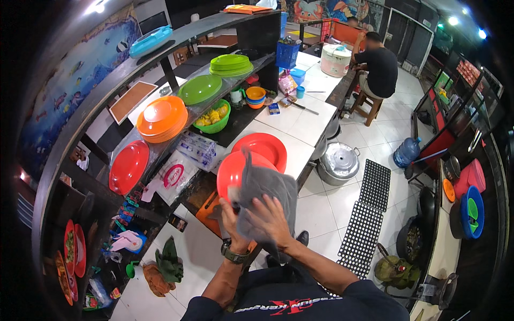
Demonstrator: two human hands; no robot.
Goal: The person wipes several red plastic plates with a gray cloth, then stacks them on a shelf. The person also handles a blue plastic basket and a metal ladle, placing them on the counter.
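Observation:
My left hand [231, 225], with a watch on the wrist, grips the near edge of a red plate [229, 170] held tilted above the counter. My right hand [273, 218] is spread on a grey cloth [273, 182], which drapes over the right side of that plate and hides much of it. The cloth is blurred. Just beyond, another red plate [277, 144] lies on the white tiled counter [287, 122], partly covered by the one I hold.
Stacked orange plates [162, 116] and green plates [231, 64] line the shelf at left. A knife [305, 107] lies on the counter. A lidded metal pot [339, 160] stands on the floor at right. A seated person [375, 66] is farther back.

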